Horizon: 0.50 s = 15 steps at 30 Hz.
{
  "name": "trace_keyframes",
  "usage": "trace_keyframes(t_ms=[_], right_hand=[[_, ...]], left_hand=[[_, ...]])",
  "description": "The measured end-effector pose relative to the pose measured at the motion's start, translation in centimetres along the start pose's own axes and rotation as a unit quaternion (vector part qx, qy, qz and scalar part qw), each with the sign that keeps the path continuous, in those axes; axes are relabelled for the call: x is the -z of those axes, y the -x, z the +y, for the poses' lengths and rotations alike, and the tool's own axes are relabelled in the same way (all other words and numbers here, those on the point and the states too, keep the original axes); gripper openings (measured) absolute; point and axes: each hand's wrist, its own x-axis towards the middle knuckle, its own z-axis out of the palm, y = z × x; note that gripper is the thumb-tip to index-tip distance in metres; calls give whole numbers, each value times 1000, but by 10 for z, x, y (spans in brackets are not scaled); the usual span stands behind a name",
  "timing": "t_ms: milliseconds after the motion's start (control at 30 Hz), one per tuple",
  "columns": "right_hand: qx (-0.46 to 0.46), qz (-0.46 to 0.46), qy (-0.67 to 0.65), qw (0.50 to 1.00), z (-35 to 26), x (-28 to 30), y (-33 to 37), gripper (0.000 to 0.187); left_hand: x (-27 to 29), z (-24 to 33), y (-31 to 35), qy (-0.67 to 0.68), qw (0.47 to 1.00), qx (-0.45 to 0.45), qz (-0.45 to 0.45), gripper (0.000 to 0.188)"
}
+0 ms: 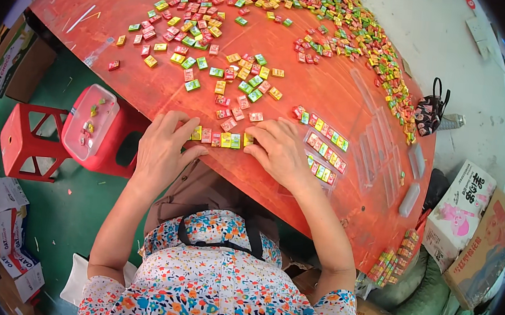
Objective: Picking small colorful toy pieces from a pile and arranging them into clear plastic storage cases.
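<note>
Though tiny, boxes (225,140) (candy, perhaps) between hands (166,143) (278,153)

There's a red stool (13,139) on the green floor (87,205), a cardboard box (31,70) behind, a dark patterned bag (428,115) opposite

- My left hand (166,140) is at one end of a short row of small boxes (225,140).
- My right hand (280,151) is at the other end.
- Clear trays (326,149) of boxes lie beyond it.
- Loose boxes (350,30) litter my red table (111,19).
</note>
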Motion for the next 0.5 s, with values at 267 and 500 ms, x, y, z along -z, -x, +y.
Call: trace_keyframes(t_ms=[267, 500], right_hand=[[-9, 48, 34, 998, 4, 13, -5, 37], [-116, 13, 177, 977, 56, 34, -14, 27]], left_hand=[[2, 4, 2, 3, 1000, -9, 9, 50], [4, 5, -2, 8, 1000, -15, 13, 52]])
